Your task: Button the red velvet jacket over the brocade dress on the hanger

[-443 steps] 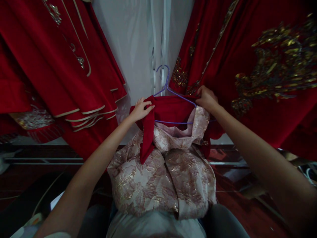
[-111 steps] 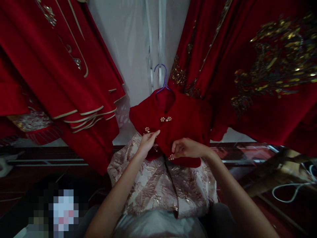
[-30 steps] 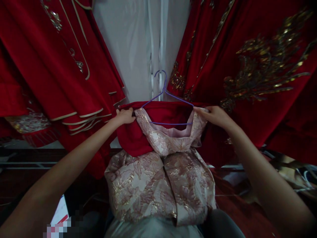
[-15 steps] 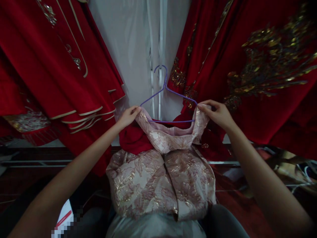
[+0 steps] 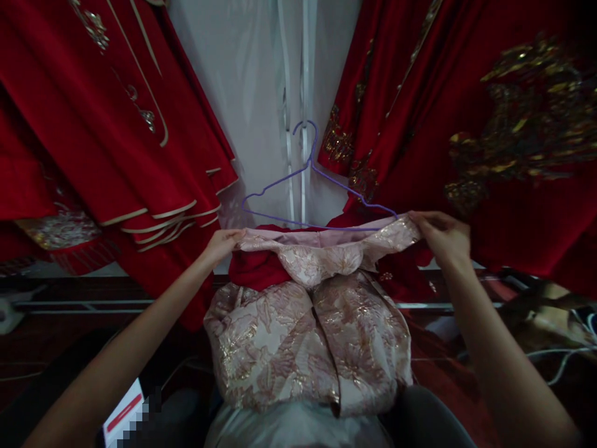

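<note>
A pink and gold brocade garment (image 5: 308,336) lies over my lap. My left hand (image 5: 222,242) pinches its top left edge and my right hand (image 5: 441,235) pinches its top right edge, stretching that edge wide. Just above the edge hangs a purple wire hanger (image 5: 312,193), bare, its hook up against the white wall (image 5: 252,93). A small red velvet top (image 5: 254,267) is bunched behind the brocade, showing below my left hand and again at the right.
Red embroidered robes (image 5: 93,124) hang at the left, and red velvet garments with gold embroidery (image 5: 489,124) hang at the right. A dark glossy floor (image 5: 69,323) runs below. A white cable (image 5: 559,367) lies at the lower right.
My hands have moved apart and lower, pulling the brocade's top edge off the hanger's shoulders. The red top, spread on the hanger a second ago, has dropped behind the brocade.
</note>
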